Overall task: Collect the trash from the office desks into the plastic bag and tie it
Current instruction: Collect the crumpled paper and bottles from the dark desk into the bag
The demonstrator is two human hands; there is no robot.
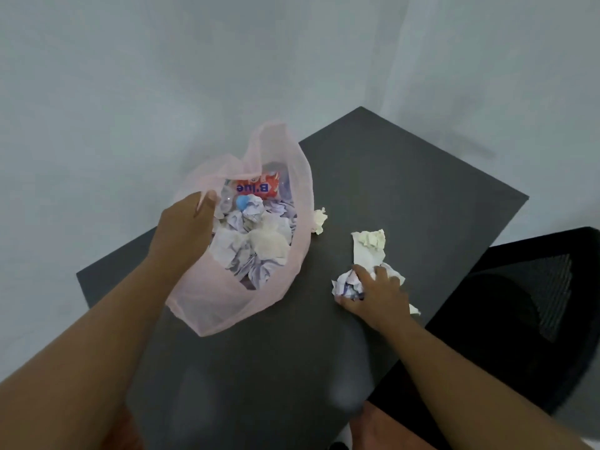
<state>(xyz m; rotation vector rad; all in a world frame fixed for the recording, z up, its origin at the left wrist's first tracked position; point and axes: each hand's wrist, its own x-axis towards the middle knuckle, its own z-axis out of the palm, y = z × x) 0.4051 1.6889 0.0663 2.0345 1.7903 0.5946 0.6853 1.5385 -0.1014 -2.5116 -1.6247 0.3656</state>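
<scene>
Presently the pink plastic bag (227,306) stands open-mouthed on the dark worktop (406,190), towards its left rear portion. The left grip (186,227), a bare hand, is closed on the bag's near-left rim, thumb uppermost, holding the mouth apart.

Contents of the bag: a mass of crumpled white and cream paper, filling it well up. At the far side of the opening lies a clear bottle with a red label (258,187). A blue cap (243,201) shows just in front of that label.

Right of the bag, on the worktop:
- A small cream wad (319,220) lies just beside the bag's right wall; whether it touches cannot be told.
- A larger cream tissue (370,245) lies further right, apart from the bag.
- A crumpled printed paper (347,284) lies right of the bag's lower half, touching the near end of the larger tissue. The right grip (373,293) is on it, fingers bent over the top and thumb at its near edge, grasping it against the worktop.

A black mesh chair (519,303) stands well right of the bag, past the worktop's edge.
</scene>
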